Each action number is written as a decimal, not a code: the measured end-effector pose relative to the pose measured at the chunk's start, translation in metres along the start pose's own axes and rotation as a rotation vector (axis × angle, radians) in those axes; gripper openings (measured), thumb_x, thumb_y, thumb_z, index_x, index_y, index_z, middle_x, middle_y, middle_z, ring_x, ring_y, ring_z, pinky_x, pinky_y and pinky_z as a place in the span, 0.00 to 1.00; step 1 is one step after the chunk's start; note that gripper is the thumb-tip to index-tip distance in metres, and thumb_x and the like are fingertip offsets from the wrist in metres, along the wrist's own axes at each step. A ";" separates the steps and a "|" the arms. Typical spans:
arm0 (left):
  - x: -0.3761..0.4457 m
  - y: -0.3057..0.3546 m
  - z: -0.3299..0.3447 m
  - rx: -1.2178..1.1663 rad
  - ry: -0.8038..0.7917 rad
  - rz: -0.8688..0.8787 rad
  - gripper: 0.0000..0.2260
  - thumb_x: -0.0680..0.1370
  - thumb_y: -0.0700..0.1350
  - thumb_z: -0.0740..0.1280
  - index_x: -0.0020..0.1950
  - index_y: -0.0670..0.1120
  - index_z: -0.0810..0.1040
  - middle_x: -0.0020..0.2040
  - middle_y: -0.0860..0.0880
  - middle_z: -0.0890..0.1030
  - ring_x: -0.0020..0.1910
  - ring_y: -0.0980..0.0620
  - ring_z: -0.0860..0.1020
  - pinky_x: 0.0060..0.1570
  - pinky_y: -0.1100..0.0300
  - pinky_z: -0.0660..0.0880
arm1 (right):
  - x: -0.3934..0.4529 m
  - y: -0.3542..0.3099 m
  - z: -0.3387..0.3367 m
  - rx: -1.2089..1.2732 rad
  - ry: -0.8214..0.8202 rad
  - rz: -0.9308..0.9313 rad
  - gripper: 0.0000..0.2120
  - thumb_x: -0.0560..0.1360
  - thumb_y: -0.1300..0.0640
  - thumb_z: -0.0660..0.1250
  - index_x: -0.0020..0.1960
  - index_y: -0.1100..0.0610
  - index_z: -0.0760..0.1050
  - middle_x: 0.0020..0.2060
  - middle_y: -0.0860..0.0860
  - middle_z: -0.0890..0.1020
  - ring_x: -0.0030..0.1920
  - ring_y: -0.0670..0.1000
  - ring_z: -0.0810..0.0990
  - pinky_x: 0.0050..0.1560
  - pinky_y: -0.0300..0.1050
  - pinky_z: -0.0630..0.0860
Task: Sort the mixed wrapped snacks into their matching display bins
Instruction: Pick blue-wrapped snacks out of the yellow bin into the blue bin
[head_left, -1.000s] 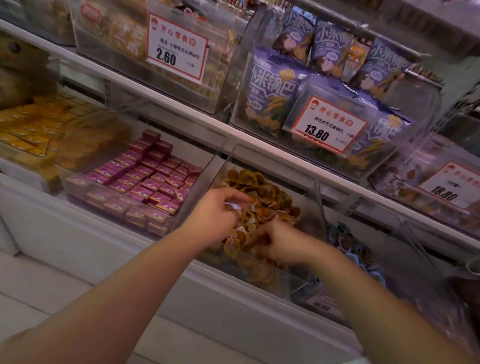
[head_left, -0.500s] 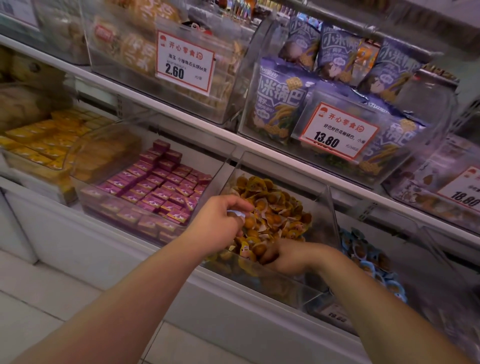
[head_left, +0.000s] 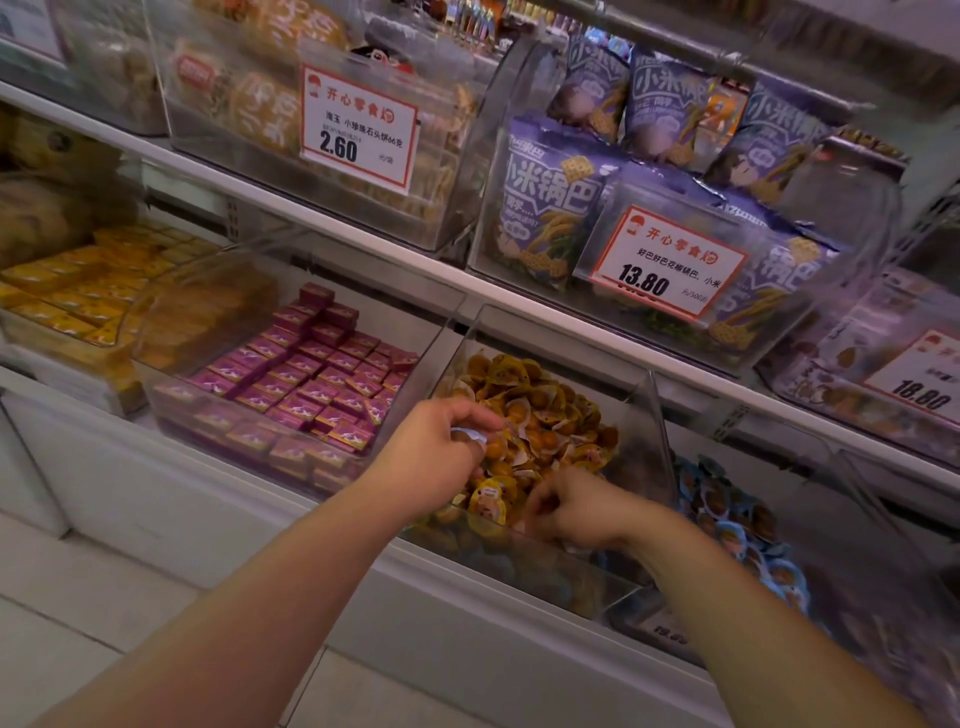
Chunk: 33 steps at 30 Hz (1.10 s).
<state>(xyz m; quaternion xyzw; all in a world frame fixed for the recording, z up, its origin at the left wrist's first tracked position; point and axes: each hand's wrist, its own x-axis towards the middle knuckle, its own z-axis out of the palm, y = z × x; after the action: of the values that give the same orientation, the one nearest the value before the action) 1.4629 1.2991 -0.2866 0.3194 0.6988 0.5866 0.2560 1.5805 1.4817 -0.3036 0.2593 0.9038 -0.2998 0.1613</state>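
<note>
Hands worked inside the clear plastic bin (head_left: 652, 415) of orange wrapped snacks (head_left: 540, 410): left hand (head_left: 434, 457) pinched a small blue-edged wrapped snack (head_left: 470, 435); right hand (head_left: 569, 506) fingers curled among snacks near the front edge, grip unclear.

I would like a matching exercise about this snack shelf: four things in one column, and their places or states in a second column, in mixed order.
Things:
1. left hand
2. right hand
3. pink boxes
4. purple bags

Places or states:
A. on the upper shelf, behind the 13.80 price tag
B. closed on a small blue-edged snack
C. in the bin left of the orange snacks
D. low at the front of the orange snack bin

Pairs: 1-B, 2-D, 3-C, 4-A
</note>
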 end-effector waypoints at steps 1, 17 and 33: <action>0.000 -0.001 0.002 -0.008 0.000 0.001 0.14 0.79 0.34 0.63 0.53 0.50 0.83 0.43 0.55 0.81 0.24 0.63 0.75 0.23 0.71 0.67 | -0.001 0.001 -0.005 0.119 0.101 -0.023 0.04 0.74 0.48 0.74 0.44 0.48 0.83 0.42 0.47 0.85 0.43 0.46 0.82 0.38 0.34 0.77; 0.003 -0.001 0.010 0.030 -0.013 -0.002 0.13 0.79 0.34 0.63 0.55 0.48 0.82 0.49 0.52 0.80 0.34 0.59 0.80 0.31 0.71 0.73 | -0.026 -0.043 0.006 -0.208 -0.074 -0.122 0.20 0.83 0.39 0.48 0.45 0.32 0.77 0.43 0.36 0.80 0.42 0.42 0.76 0.42 0.38 0.68; 0.001 -0.002 0.010 0.061 -0.020 0.088 0.12 0.79 0.37 0.66 0.58 0.51 0.81 0.52 0.53 0.80 0.41 0.58 0.82 0.39 0.66 0.79 | -0.047 -0.009 -0.003 0.220 0.310 -0.246 0.05 0.74 0.48 0.74 0.44 0.48 0.81 0.40 0.47 0.84 0.37 0.42 0.81 0.36 0.34 0.76</action>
<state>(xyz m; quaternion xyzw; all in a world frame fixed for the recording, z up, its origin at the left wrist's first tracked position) 1.4696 1.3058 -0.2907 0.3632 0.6991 0.5724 0.2273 1.6135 1.4598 -0.2756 0.2063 0.9043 -0.3707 -0.0466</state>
